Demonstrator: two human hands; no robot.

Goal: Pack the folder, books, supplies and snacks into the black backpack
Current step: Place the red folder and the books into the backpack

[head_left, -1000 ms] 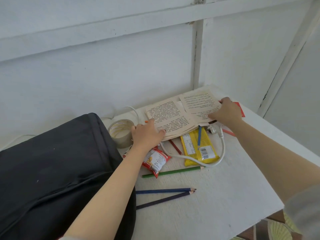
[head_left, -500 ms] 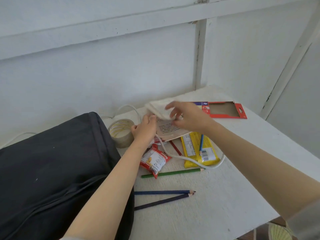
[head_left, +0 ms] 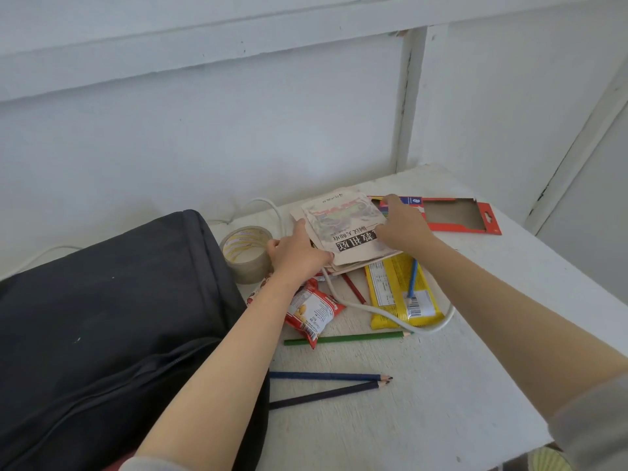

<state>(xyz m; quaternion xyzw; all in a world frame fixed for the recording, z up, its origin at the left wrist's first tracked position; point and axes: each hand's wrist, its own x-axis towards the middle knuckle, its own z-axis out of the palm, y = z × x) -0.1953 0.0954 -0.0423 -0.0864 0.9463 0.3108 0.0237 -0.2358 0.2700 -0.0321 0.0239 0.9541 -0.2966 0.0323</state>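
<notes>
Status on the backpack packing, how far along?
Nothing visibly packed. In hand: the closed book, left hand holding its corner, right hand flat on the cover. Still on the table: red snack, yellow snack, green pencil, two blue pencils, tape roll, pencil box. The black backpack lies alongside; no opening visible.

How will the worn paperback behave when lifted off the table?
The book looks thin and soft-covered, its page edges ragged and splayed, so it will probably sag if lifted by one edge. Likely light. It lies over a white cable, so pushing it may drag that. The left hand grips its edge, the right hand rests on its cover.
</notes>
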